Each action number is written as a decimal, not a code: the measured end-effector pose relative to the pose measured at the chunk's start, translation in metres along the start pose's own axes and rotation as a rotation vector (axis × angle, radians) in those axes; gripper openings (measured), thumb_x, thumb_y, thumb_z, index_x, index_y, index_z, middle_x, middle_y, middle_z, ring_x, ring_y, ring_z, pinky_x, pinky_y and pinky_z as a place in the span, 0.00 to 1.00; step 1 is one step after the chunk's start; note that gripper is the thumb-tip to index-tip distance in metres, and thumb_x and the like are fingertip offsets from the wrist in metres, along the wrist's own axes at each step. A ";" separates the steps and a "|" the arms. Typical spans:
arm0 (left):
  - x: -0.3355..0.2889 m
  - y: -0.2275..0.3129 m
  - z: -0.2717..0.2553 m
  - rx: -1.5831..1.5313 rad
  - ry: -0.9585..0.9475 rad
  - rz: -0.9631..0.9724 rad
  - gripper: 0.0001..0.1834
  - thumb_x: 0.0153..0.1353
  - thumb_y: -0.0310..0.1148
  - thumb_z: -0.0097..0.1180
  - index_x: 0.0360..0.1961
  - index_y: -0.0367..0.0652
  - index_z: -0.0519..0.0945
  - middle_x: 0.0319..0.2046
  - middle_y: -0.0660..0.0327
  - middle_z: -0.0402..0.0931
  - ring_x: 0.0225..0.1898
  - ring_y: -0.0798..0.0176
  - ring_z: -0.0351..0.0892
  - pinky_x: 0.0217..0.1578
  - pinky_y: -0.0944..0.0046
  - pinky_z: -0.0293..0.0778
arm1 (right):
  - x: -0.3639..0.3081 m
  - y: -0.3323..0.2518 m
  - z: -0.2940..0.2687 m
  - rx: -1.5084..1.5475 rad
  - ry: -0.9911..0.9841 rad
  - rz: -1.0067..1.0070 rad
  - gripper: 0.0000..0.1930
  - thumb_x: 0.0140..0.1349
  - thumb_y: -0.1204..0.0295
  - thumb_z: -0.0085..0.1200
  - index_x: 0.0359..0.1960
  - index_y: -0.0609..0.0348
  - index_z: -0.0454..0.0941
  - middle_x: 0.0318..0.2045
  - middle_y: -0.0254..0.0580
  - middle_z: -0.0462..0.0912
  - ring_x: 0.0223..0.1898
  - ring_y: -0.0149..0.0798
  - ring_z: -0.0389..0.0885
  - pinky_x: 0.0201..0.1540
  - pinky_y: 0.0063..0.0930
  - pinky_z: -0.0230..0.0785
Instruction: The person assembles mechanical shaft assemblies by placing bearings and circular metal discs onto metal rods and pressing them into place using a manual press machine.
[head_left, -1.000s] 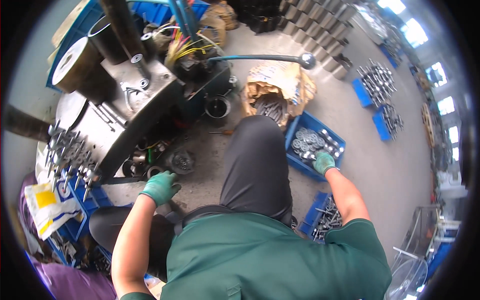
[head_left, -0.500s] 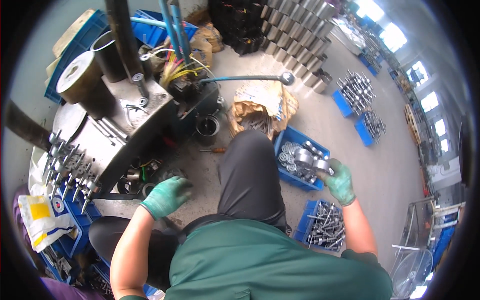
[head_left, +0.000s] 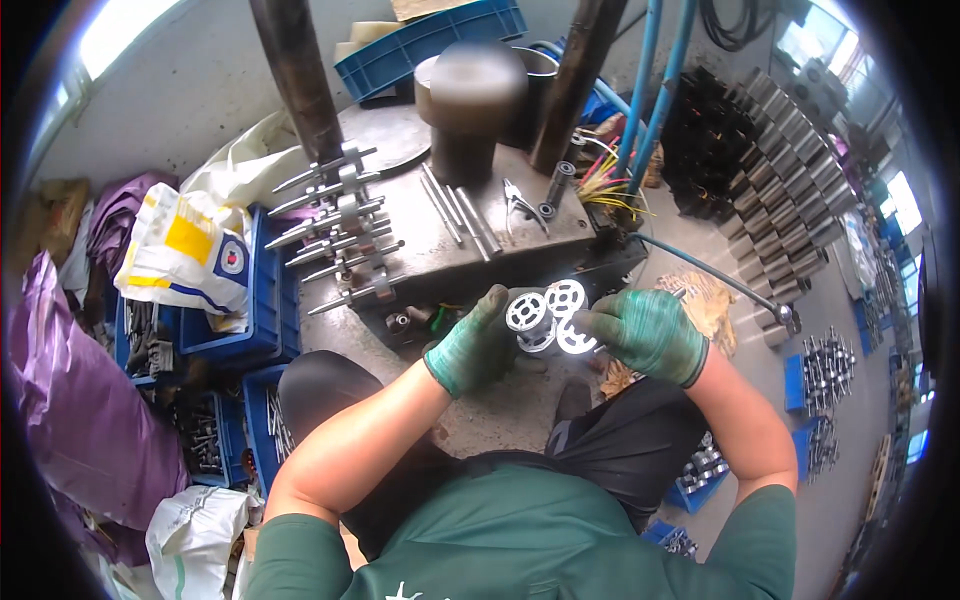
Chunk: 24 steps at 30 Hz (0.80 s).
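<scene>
Several shiny round metal pieces with spoked, cut-out faces, like small wheels, are bunched together in front of my body. My left hand, in a green glove, curls around the left side of the bunch with its thumb up. On the other side my gloved right hand has its fingers closed on the right-hand pieces. Fingers and glove hide part of them. Just beyond, the steel bench carries a row of shafts with metal collars, loose rods and pliers.
A thick dark post and a large cylinder rise from the bench. Blue crates and a purple sack crowd the left. To the right are stacked metal tubes, a long-handled bar and bins of shafts.
My right hand has come from the blue bin at the right to in front of me with the metal wheels. My left hand has moved in to meet it. The view has turned left.
</scene>
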<state>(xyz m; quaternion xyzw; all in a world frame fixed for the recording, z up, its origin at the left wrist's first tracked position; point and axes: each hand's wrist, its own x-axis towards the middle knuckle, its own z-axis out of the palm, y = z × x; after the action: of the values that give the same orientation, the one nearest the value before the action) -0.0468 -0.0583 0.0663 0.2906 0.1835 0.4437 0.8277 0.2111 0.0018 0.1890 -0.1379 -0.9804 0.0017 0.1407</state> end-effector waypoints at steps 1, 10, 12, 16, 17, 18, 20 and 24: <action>0.001 -0.003 -0.007 -0.009 0.121 0.009 0.47 0.63 0.72 0.61 0.71 0.50 0.71 0.61 0.61 0.79 0.55 0.60 0.82 0.53 0.51 0.81 | 0.010 0.007 0.007 -0.016 -0.044 -0.043 0.27 0.55 0.74 0.65 0.60 0.47 0.81 0.40 0.37 0.88 0.36 0.45 0.88 0.34 0.38 0.81; 0.003 -0.005 -0.050 -0.004 0.356 0.188 0.38 0.60 0.47 0.74 0.67 0.40 0.74 0.53 0.56 0.82 0.51 0.57 0.84 0.54 0.55 0.82 | 0.019 0.039 0.104 0.115 -0.043 0.443 0.28 0.58 0.78 0.60 0.64 0.54 0.79 0.42 0.49 0.88 0.43 0.54 0.88 0.46 0.43 0.82; 0.002 -0.001 -0.050 -0.093 0.437 0.233 0.35 0.62 0.32 0.70 0.69 0.39 0.71 0.55 0.54 0.82 0.54 0.54 0.84 0.58 0.52 0.82 | 0.009 0.063 0.108 0.079 -0.291 0.634 0.22 0.62 0.72 0.59 0.60 0.57 0.80 0.43 0.54 0.88 0.46 0.59 0.87 0.51 0.48 0.80; 0.002 0.000 -0.041 0.040 0.593 0.312 0.34 0.62 0.25 0.68 0.68 0.38 0.70 0.56 0.55 0.81 0.55 0.55 0.83 0.59 0.53 0.81 | -0.007 0.081 0.110 0.155 -0.193 0.669 0.22 0.61 0.75 0.58 0.58 0.63 0.80 0.51 0.61 0.84 0.51 0.60 0.85 0.54 0.46 0.80; 0.004 -0.004 -0.041 0.099 0.663 0.344 0.34 0.62 0.24 0.68 0.68 0.38 0.70 0.56 0.55 0.80 0.55 0.55 0.82 0.59 0.54 0.81 | -0.007 0.080 0.111 0.385 -0.102 0.604 0.23 0.63 0.75 0.57 0.61 0.63 0.79 0.52 0.59 0.83 0.50 0.54 0.85 0.53 0.42 0.80; 0.006 -0.007 -0.041 0.169 0.701 0.333 0.33 0.61 0.23 0.68 0.67 0.37 0.70 0.55 0.56 0.80 0.54 0.57 0.82 0.59 0.55 0.81 | -0.005 0.077 0.112 0.612 -0.009 0.533 0.23 0.65 0.75 0.56 0.64 0.64 0.78 0.53 0.57 0.83 0.49 0.49 0.85 0.51 0.39 0.80; 0.007 -0.012 -0.038 0.229 0.742 0.340 0.31 0.62 0.22 0.68 0.65 0.37 0.70 0.53 0.55 0.80 0.52 0.59 0.82 0.55 0.58 0.82 | 0.024 0.037 0.099 1.104 -0.086 0.907 0.27 0.74 0.70 0.56 0.73 0.60 0.71 0.45 0.46 0.86 0.41 0.32 0.83 0.48 0.29 0.78; 0.010 -0.015 -0.030 0.432 0.778 0.344 0.31 0.59 0.21 0.69 0.62 0.38 0.70 0.52 0.56 0.79 0.51 0.62 0.81 0.52 0.62 0.82 | 0.022 0.021 0.112 0.769 -0.153 0.689 0.34 0.76 0.63 0.57 0.80 0.57 0.61 0.35 0.42 0.84 0.30 0.30 0.78 0.35 0.31 0.76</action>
<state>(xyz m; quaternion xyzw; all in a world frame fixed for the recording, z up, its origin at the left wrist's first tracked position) -0.0487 -0.0471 0.0333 0.2944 0.5171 0.6018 0.5327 0.1658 0.0324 0.0868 -0.3905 -0.8141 0.4178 0.1006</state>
